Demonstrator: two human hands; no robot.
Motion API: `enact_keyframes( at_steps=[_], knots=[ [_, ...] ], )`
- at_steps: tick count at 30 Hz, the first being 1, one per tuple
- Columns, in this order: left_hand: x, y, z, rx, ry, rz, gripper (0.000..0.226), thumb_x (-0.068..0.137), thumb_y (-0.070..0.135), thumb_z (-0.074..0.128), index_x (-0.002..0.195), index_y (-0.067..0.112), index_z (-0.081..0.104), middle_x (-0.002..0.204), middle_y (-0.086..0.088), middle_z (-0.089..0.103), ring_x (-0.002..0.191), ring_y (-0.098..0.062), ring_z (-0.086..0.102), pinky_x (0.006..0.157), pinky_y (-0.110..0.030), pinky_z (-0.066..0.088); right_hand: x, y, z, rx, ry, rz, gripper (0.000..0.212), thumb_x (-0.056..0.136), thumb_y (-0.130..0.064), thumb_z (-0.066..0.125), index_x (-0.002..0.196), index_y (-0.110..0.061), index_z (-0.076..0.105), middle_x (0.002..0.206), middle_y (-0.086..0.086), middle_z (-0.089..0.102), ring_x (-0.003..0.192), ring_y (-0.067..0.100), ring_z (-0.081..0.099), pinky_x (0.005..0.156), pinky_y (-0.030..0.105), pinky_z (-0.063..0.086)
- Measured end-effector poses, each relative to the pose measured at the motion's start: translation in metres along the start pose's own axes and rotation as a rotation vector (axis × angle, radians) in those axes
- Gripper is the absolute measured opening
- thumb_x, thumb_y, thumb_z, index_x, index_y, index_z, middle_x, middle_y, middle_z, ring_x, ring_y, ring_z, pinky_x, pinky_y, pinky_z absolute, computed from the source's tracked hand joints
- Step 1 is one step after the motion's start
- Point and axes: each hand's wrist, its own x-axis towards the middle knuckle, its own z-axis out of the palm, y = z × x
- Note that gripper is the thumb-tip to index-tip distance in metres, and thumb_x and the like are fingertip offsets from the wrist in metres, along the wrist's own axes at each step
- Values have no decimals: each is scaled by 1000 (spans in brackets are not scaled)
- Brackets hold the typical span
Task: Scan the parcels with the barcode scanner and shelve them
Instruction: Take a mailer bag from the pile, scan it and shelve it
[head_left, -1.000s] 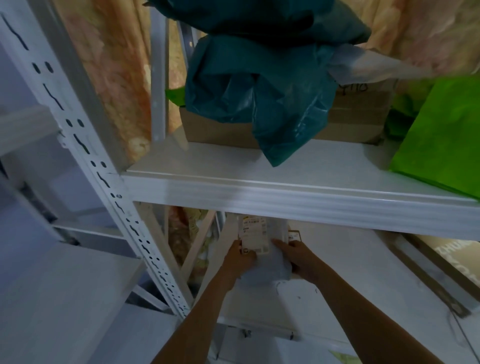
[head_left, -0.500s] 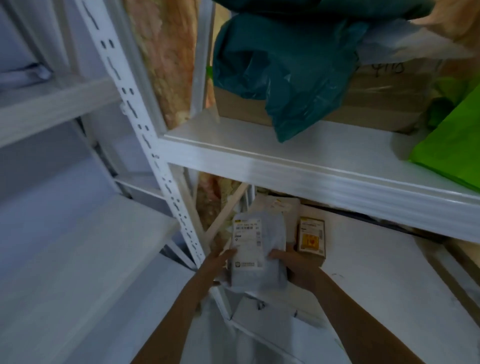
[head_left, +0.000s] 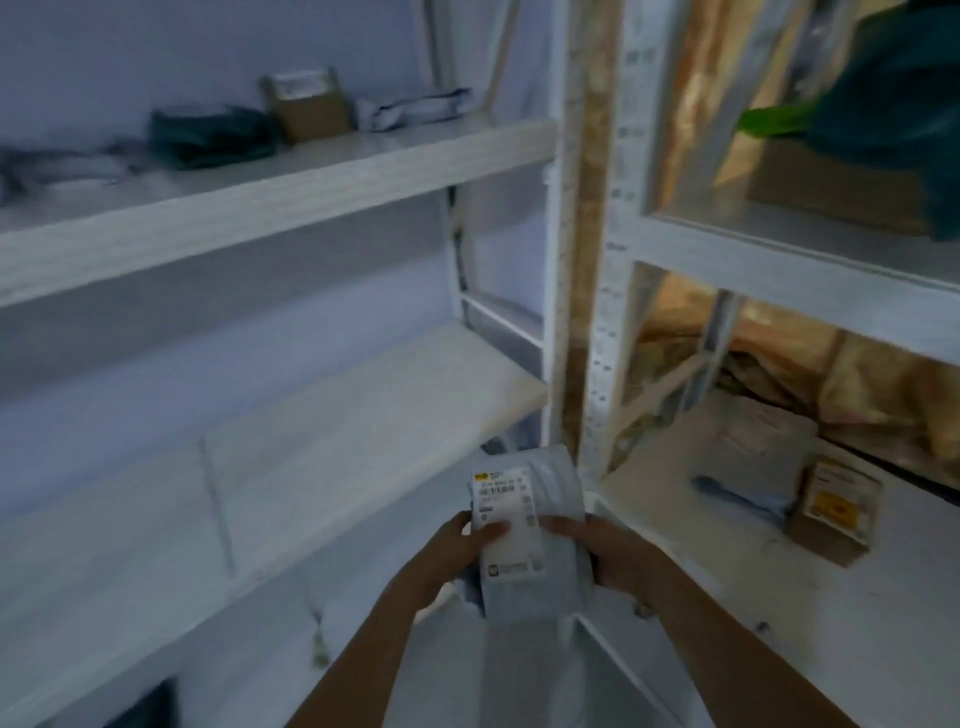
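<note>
A grey plastic parcel (head_left: 535, 582) with a white shipping label sits upright between both my hands, low in the middle of the view. My left hand (head_left: 449, 558) grips its left edge, thumb on the label. My right hand (head_left: 613, 558) holds its right edge. The parcel hangs in front of the white upright post (head_left: 558, 291) where two shelving units meet. No barcode scanner is visible.
A left shelf board (head_left: 322, 431) lies bare just beyond the parcel. The shelf above (head_left: 260, 202) carries a small cardboard box (head_left: 309, 106), a dark bag and grey parcels. On the right lower shelf lie a small brown box (head_left: 831, 512), a blue item and flat parcels.
The view has swung left from the right-hand unit to the left-hand shelves. Both hands have drawn the grey parcel out from under the right shelf and to the corner post.
</note>
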Motion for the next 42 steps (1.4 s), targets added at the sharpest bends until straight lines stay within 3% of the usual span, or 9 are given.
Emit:
enact_keyframes(
  at_steps=[7, 10, 12, 19, 25, 31, 34, 36, 42],
  knots=[
    [-122, -78, -141, -149, 362, -2, 54, 83, 55, 66, 127, 25, 58, 118, 2, 68, 101, -15, 67, 85, -30, 52, 33, 37, 197, -204, -70, -12, 22, 90, -27, 69, 110, -21, 65, 90, 0, 78, 87, 19, 72, 69, 32, 58],
    [-172, -113, -195, -242, 454, 8, 47, 84, 53, 66, 123, 27, 59, 112, 3, 71, 94, -12, 69, 72, -23, 53, 46, 59, 275, -273, -167, 24, 41, 87, -30, 72, 124, -14, 64, 108, 10, 75, 102, 30, 71, 92, 44, 56],
    [-200, -136, -226, -299, 525, -11, 46, 84, 52, 67, 122, 26, 59, 112, 2, 71, 95, -13, 68, 76, -26, 55, 50, 72, 322, -311, -229, 34, 45, 86, -30, 72, 126, -11, 64, 113, 13, 73, 106, 32, 69, 100, 48, 51],
    [-264, -194, -330, -408, 824, -45, 22, 93, 38, 59, 106, 22, 64, 105, -8, 71, 95, -27, 68, 86, -39, 56, 81, 111, 441, -346, -337, 56, 44, 88, -34, 71, 126, -15, 64, 118, 10, 72, 109, 28, 69, 101, 45, 50],
    [-280, -243, -418, -282, 1046, -137, 25, 90, 13, 54, 112, 14, 65, 103, -13, 70, 68, -19, 56, 64, -25, 44, 143, 134, 519, -378, -273, 77, 48, 81, -36, 77, 122, -14, 67, 110, 9, 75, 104, 29, 71, 101, 46, 51],
    [-271, -276, -513, -178, 1102, -295, 25, 93, 19, 50, 112, 8, 62, 109, -15, 65, 87, -27, 58, 70, -29, 43, 224, 146, 598, -360, -267, 118, 45, 82, -36, 76, 120, -12, 69, 110, 10, 75, 104, 28, 71, 93, 39, 54],
    [-262, -286, -557, -118, 1110, -368, 15, 92, 17, 50, 103, 9, 57, 101, -15, 66, 88, -30, 59, 75, -33, 49, 266, 150, 634, -398, -230, 159, 70, 59, -49, 86, 117, -12, 70, 105, 10, 76, 99, 30, 72, 96, 47, 54],
    [-253, -295, -584, -63, 1125, -426, 27, 93, 24, 52, 115, 9, 54, 107, -15, 65, 100, -33, 61, 85, -36, 50, 298, 153, 650, -444, -206, 189, 85, 43, -55, 89, 115, -14, 70, 101, 9, 77, 93, 31, 74, 94, 49, 55],
    [-218, -329, -634, -26, 954, -611, 51, 91, 39, 53, 128, 6, 42, 127, -18, 54, 115, -35, 54, 101, -45, 45, 342, 159, 678, -488, -142, 185, 84, 45, -60, 86, 113, -14, 71, 96, 9, 77, 88, 32, 75, 90, 49, 57]
  ],
)
